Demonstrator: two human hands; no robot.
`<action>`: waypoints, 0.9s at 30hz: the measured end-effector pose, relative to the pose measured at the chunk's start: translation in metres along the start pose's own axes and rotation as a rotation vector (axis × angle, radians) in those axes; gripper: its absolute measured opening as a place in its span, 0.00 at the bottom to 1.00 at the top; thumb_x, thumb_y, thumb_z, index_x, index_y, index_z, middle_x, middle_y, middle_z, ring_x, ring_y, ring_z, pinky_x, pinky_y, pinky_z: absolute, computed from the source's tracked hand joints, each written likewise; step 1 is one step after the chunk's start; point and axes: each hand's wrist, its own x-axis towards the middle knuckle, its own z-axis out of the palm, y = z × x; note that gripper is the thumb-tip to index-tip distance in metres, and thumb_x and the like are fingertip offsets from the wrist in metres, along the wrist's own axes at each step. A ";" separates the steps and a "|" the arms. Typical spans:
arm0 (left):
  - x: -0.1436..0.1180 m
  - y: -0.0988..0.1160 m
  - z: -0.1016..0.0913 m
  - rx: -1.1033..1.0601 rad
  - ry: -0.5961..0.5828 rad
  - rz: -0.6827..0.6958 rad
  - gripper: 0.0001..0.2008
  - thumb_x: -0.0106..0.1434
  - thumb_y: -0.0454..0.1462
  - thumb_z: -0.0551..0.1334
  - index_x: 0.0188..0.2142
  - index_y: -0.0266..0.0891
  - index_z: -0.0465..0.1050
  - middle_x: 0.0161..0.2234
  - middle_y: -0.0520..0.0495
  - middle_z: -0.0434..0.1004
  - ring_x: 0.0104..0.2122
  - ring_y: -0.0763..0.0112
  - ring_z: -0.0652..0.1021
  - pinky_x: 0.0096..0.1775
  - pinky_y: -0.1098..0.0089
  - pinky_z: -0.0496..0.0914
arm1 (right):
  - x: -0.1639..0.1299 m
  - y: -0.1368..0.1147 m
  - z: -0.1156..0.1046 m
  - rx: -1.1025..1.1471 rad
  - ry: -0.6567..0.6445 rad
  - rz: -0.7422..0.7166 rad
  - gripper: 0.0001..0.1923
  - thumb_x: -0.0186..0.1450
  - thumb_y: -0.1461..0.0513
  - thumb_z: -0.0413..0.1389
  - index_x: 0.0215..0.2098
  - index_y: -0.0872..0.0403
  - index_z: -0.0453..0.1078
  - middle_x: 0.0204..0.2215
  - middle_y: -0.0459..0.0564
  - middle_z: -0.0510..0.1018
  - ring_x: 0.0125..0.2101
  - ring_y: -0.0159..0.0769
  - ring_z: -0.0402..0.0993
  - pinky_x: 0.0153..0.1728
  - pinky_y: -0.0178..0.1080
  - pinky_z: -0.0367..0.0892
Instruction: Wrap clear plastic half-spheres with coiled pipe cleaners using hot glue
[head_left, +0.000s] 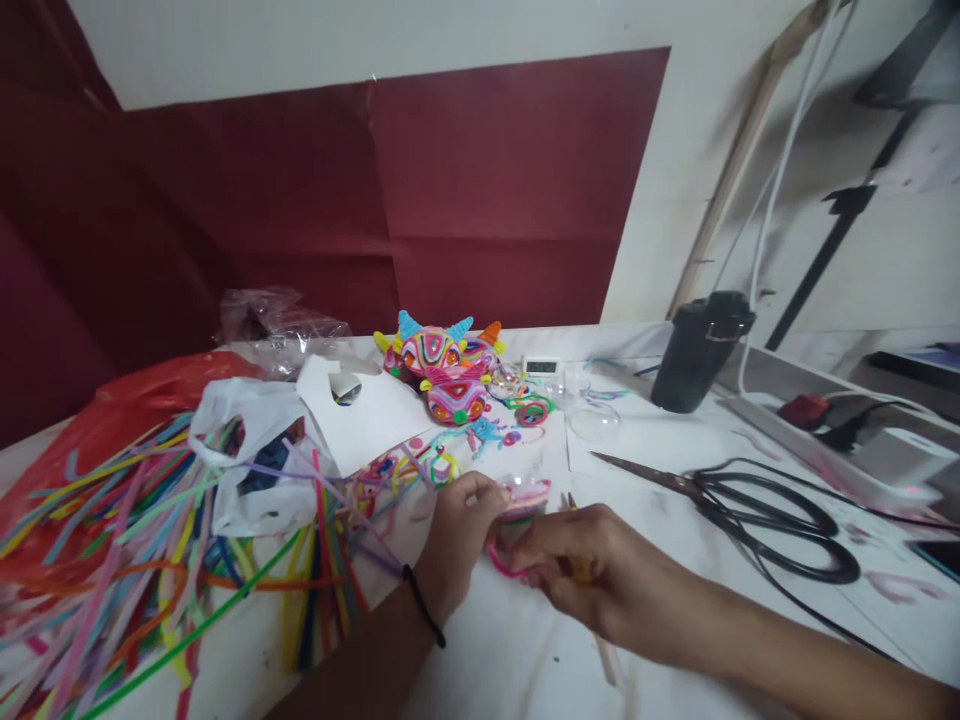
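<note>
- Low in the middle of the frame, the fingers of the left hand [459,530] pinch the top of a pink pipe-cleaner piece [517,515]; the right hand [577,570] is clenched on its lower loop.
- The step looks like bending or twisting the loop; next it wants a firm, small turn (don't let it spring back).
- Loose pipe cleaners [142,540] sprawl at lower left, finished figures [442,365] sit upper centre, and black scissors [757,505] lie to the right.
</note>
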 end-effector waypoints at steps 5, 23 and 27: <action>0.002 -0.002 -0.003 -0.038 -0.002 0.020 0.09 0.49 0.39 0.62 0.20 0.39 0.63 0.18 0.57 0.59 0.20 0.76 0.61 0.23 0.73 0.56 | 0.013 0.001 0.008 -0.074 0.010 -0.024 0.14 0.59 0.72 0.51 0.34 0.52 0.75 0.31 0.46 0.80 0.25 0.30 0.70 0.24 0.30 0.61; 0.007 -0.005 -0.006 -0.012 0.079 0.071 0.09 0.49 0.39 0.62 0.20 0.39 0.62 0.19 0.57 0.57 0.21 0.76 0.60 0.23 0.73 0.54 | 0.014 0.009 0.023 -0.033 0.073 0.087 0.13 0.56 0.72 0.52 0.32 0.53 0.75 0.25 0.44 0.78 0.24 0.30 0.70 0.25 0.31 0.61; 0.007 -0.003 -0.007 -0.003 0.075 0.077 0.10 0.50 0.40 0.61 0.20 0.40 0.61 0.18 0.58 0.56 0.20 0.77 0.58 0.22 0.72 0.53 | 0.016 0.005 0.022 -0.126 0.091 0.073 0.11 0.58 0.71 0.53 0.31 0.53 0.75 0.25 0.45 0.79 0.23 0.31 0.69 0.25 0.31 0.61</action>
